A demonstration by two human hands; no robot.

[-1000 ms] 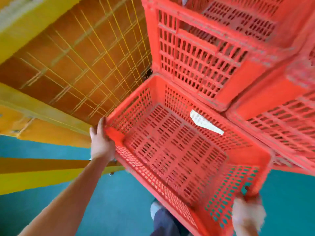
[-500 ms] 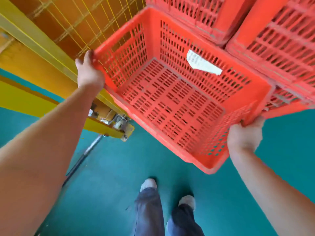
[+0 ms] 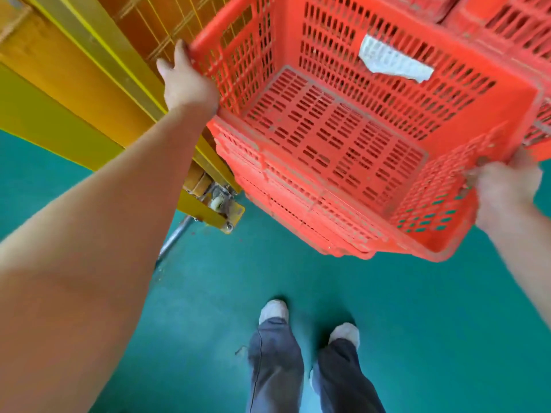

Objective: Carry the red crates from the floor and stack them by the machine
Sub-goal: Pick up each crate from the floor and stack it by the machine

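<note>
Two hands carry one crate (image 3: 337, 138): left hand (image 3: 186, 84) clamped on its far-left rim, right hand (image 3: 504, 192) gripping the near-right end wall. We find it held between them above a stack (image 3: 286, 198) of nested crates beside the yellow machine (image 3: 89, 93), long axis running hand to hand. We judge the set-down hinges on squaring it over the stack (whose base is hidden). Further crates at the far right are cropped; fingertips are blurred.
</note>
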